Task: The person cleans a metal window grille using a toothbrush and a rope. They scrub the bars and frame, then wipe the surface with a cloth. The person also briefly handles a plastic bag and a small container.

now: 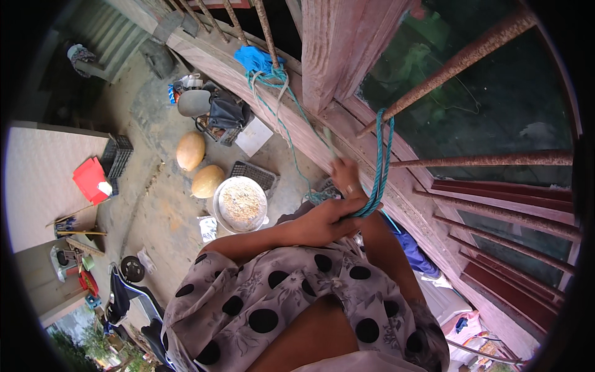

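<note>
A doubled teal rope loops over a rusty window bar and runs down to my left hand, whose fingers are closed on its lower end. Just beyond it, my right hand is a blurred fist gripping a thin teal cord. That cord leads up towards a tangle of teal and white cord tied at another bar. My left wrist and hand lie across my right forearm. More teal cord hangs in a loose bunch beside my hands.
A blue plastic bag sits on the pink sill. Below stand a basin of grain-like pieces, two large yellow gourds or melons, and a black crate. A scooter stands lower left; a person is far off.
</note>
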A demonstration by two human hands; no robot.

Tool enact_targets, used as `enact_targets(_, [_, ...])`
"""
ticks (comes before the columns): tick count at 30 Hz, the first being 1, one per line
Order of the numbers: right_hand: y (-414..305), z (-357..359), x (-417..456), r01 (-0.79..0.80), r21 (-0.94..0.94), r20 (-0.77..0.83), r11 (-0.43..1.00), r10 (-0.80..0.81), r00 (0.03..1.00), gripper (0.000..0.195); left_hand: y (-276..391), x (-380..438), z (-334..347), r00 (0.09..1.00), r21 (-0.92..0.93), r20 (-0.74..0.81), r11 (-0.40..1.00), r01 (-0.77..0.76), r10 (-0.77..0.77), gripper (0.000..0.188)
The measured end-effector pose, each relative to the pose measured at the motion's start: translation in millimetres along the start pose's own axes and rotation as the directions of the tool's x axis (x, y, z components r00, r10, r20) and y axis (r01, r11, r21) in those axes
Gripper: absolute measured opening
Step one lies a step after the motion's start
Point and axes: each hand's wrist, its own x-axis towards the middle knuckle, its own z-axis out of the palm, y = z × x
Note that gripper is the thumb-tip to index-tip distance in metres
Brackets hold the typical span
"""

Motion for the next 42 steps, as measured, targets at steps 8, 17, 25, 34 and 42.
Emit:
enact_targets(8, [-21.2,-23.9,21.6,-0.599,0.587,0.449,0.544,0.396,0.801,0.017,6.9,-4.4,-2.2,0.999,-0.017,-0.034,0.999,0.032,-0.033,0.039])
enact_targets(17, [-61.2,-14.5,83.7,-0.884,0.467,0.759,0.018,0.505,0.411,0.024,4.5,0.7,4.1,0.999,-0.046,-0.016,0.998,0.032,-0.033,0.038])
enact_targets(25, [-41.8,-60.2,20.3,-0.787,0.608,0.717,-0.106,0.500,0.486,0.019,5.5,-7.8,-0.6,0.996,-0.126,-0.049,0.989,0.073,-0.080,0.035])
enact_targets(34, [-25.2,-41.8,-8.4,-0.527,0.148,0.172,0.837,0.503,0.847,0.007,5.3,-12.8,-7.4,0.997,-0.141,-0.050,0.989,0.046,-0.053,0.034])
enact_targets(42, [-37.5,-9.9,87.7,-0.406,0.038,0.237,0.913,0.387,0.891,0.014,5.7,-14.1,-10.5,0.998,-0.119,-0.031,0.992,0.041,-0.045,0.038])
